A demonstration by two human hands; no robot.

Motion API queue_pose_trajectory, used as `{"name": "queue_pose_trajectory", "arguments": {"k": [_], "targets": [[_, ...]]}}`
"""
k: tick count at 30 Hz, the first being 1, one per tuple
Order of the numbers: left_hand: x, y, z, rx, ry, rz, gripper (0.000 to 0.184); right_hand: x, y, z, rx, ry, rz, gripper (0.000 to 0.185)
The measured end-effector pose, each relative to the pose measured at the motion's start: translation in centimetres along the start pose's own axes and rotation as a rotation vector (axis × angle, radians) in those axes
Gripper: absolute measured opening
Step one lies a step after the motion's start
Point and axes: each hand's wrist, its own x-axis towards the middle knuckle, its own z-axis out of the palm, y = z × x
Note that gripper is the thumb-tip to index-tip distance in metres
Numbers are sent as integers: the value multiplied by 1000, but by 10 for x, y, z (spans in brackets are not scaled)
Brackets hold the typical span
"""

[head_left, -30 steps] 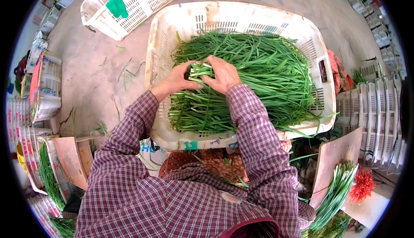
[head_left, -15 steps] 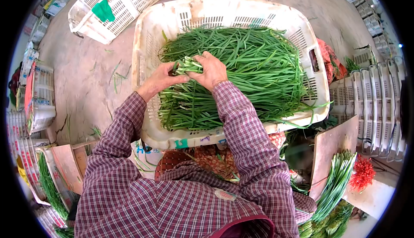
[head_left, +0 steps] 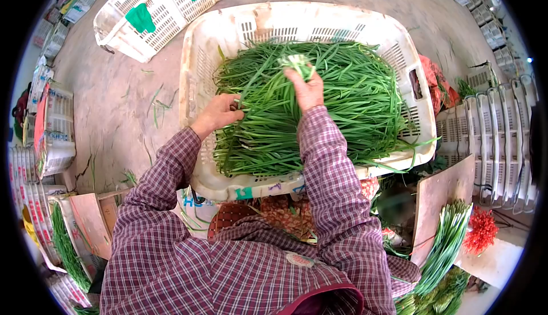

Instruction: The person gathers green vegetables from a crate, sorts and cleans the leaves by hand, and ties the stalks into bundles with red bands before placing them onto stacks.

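A large white plastic crate [head_left: 197, 95] holds a thick heap of long green stalks [head_left: 354, 98]. Over the middle of the heap, my right hand [head_left: 309, 90] is closed round a small bunch of stalks [head_left: 296, 63], whose pale cut ends point up and are blurred. My left hand [head_left: 219, 112] is at the heap's left side, its fingers curled at the stalks' ends; what they may pinch is too small to make out.
Another white crate with green cloths [head_left: 160, 12] stands on the floor at the upper left. At the lower right are a board [head_left: 442, 201], more bundled stalks [head_left: 446, 246] and a red bunch of ties [head_left: 479, 231]. Stacked crates [head_left: 491, 143] line the right.
My hands, together at the bunch before, are now apart. My right hand has carried the bunch up and to the right, while my left has dropped slightly to the heap's left side.
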Motion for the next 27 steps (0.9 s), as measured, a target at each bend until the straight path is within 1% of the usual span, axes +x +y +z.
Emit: {"name": "queue_pose_trajectory", "arguments": {"k": [1, 3, 4, 6, 7, 9, 10, 11, 13, 14, 15, 17, 18, 19, 21, 22, 23, 24, 25, 27], "targets": [[1, -4, 0, 0, 0, 1, 32, 4, 0, -7, 63, -24, -48, 40], [4, -5, 0, 183, 79, 44, 46, 5, 1, -13, 38, -16, -41, 37], [5, -6, 0, 188, 76, 46, 46, 6, 3, -13, 31, -39, -54, 39], [6, 3, 0, 187, 407, 416, 63, 5, 3, -11, 0, -55, -64, 40], [4, 12, 0, 192, 399, 422, 63, 3, 2, -9, -25, -50, -61, 40], [-5, 31, 6, 623, 346, 598, 75, 2, 2, -5, 13, -62, -72, 39], [-7, 32, 13, 712, 251, 628, 79, 3, 4, -3, -11, -49, -100, 37], [-9, 26, 18, 715, 251, 634, 79, 2, 4, -2, -10, -45, -106, 37], [-10, 16, 24, 658, -132, 413, 76, -3, -10, -2, 37, -10, -260, 34], [-9, 12, 25, 659, -167, 386, 72, -5, -22, -7, 77, 5, -298, 33], [-8, 8, 25, 668, -174, 400, 72, -13, -48, -10, 119, 57, -270, 38], [-4, -3, 26, 735, -240, 347, 71, -21, -92, -30, 50, 185, -347, 46], [-3, -11, 25, 703, -227, 418, 70, -26, -117, -41, 45, 258, -407, 51], [-2, -14, 24, 711, -236, 446, 70, -33, -142, -54, 37, 332, -471, 56], [-1, -11, 24, 676, -271, 314, 71, -51, -186, -82, 96, 460, -620, 57], [0, -11, 24, 690, -284, 349, 71, -57, -202, -103, 189, 494, -646, 52], [1, -10, 24, 662, -281, 331, 71, -64, -217, -122, 284, 525, -673, 47], [1, -11, 23, 636, -278, 312, 70, -79, -233, -137, 350, 528, -712, 45], [3, -15, 21, 655, -295, 343, 70, -94, -243, -159, 557, 287, -696, 35], [8, -21, 15, 654, -233, 346, 71, -125, -261, -170, 709, 213, -807, 26]]}}
